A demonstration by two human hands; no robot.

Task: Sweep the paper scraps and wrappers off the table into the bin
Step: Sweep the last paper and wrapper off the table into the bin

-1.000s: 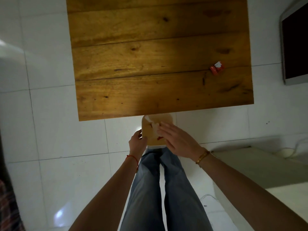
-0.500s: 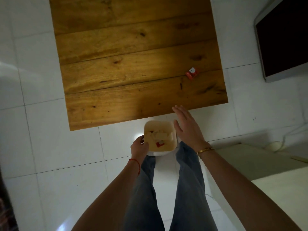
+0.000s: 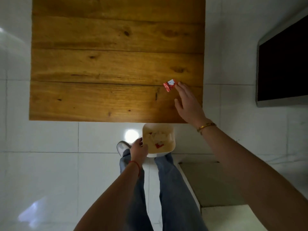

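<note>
A red and white wrapper [image 3: 169, 85] lies on the wooden table [image 3: 103, 67] near its right side. My right hand [image 3: 188, 102] is stretched flat over the table, fingers apart, its fingertips touching the wrapper's right edge. A small pale bin [image 3: 172, 144] sits just below the table's near edge, with white paper scraps and a red wrapper inside. My left hand [image 3: 138, 149] grips the bin's left rim.
White tiled floor surrounds the table. A dark flat screen [image 3: 283, 67] leans at the right. A pale low bench or step [image 3: 215, 182] stands at the lower right, beside my legs and a white shoe [image 3: 122, 147].
My right hand has left the bin and reached up and right across the table to the red wrapper. The left hand still holds the bin.
</note>
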